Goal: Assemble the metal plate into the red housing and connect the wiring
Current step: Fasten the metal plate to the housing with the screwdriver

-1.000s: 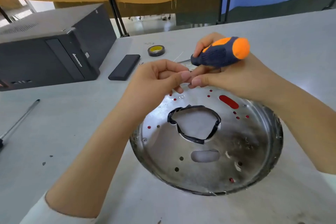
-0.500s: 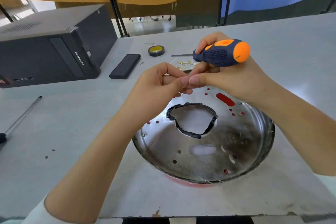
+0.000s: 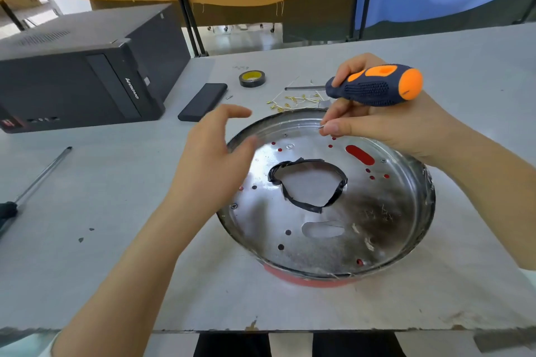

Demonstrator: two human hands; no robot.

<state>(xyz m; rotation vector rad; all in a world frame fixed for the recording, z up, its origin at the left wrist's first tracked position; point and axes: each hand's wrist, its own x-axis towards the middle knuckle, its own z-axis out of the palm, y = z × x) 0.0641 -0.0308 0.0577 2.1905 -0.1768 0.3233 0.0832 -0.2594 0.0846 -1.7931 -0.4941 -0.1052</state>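
Note:
A round metal plate (image 3: 362, 226) with a taped centre hole lies in the red housing (image 3: 307, 280), whose red rim shows at the front. My right hand (image 3: 385, 127) holds a blue and orange screwdriver (image 3: 377, 88) and pinches a small screw (image 3: 321, 126) between thumb and finger over the plate's far edge. My left hand (image 3: 214, 159) hovers with relaxed fingers over the plate's left rim and holds nothing. Loose wires with brass terminals (image 3: 290, 100) lie on the table behind the plate.
A black computer case (image 3: 84, 72) stands at the back left. Near it lie a black flat box (image 3: 203, 101) and a roll of tape (image 3: 251, 78). A long screwdriver (image 3: 37, 180) lies at the left. The table's front edge (image 3: 290, 329) is close below the housing.
My hands have parted. The left hand let go of the small screw, opened and moved left; the right hand keeps the screw in its fingertips.

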